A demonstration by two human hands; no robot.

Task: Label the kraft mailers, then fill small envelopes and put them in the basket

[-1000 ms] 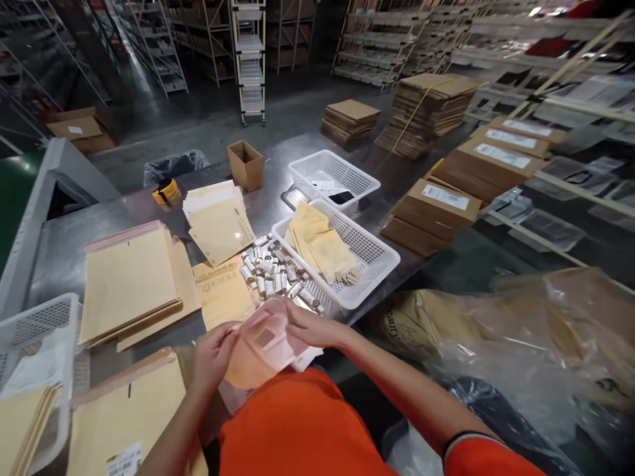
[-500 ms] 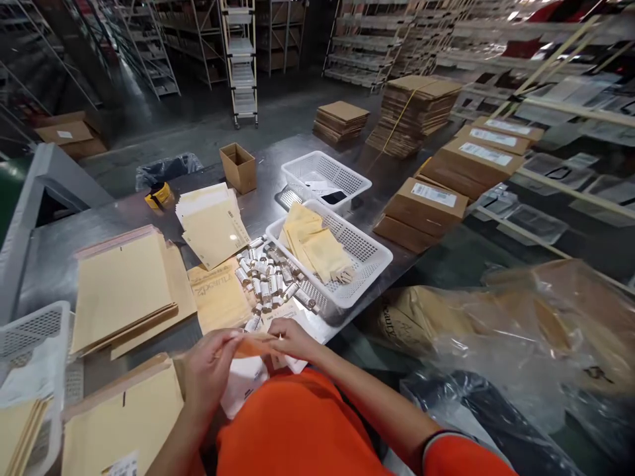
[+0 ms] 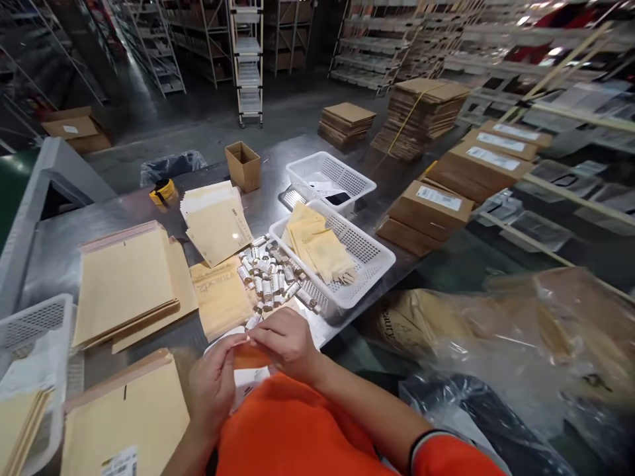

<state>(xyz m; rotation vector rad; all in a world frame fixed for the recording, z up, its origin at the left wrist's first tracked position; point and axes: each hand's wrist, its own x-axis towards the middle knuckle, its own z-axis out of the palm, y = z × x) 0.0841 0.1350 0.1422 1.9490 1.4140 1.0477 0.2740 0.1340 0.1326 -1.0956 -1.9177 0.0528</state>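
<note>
My left hand (image 3: 215, 377) and my right hand (image 3: 288, 340) meet just in front of my body. Both pinch the upper edge of a thin orange piece (image 3: 249, 357), which looks like a soft pouch or sheet; most of it is hidden by the hands. Under it lies something white (image 3: 248, 382), partly covered. Just beyond my fingers, many small labelled glass vials (image 3: 268, 281) lie in a loose heap. Beside the heap, a yellow printed packet (image 3: 221, 294) lies flat. Pale yellow pouches (image 3: 317, 244) rest in a white perforated basket (image 3: 370, 264).
Padded envelopes (image 3: 129, 284) are stacked on the left, with more envelopes (image 3: 218, 228) behind. Another white basket (image 3: 330, 175) and an open carton (image 3: 243, 166) stand farther back. Labelled boxes (image 3: 426, 215) line the right edge, above plastic-wrapped bags (image 3: 476, 330).
My right hand has come left and closer to my left hand, its back now turned up. The orange strip stretched between them is now more covered. The view has shifted slightly.
</note>
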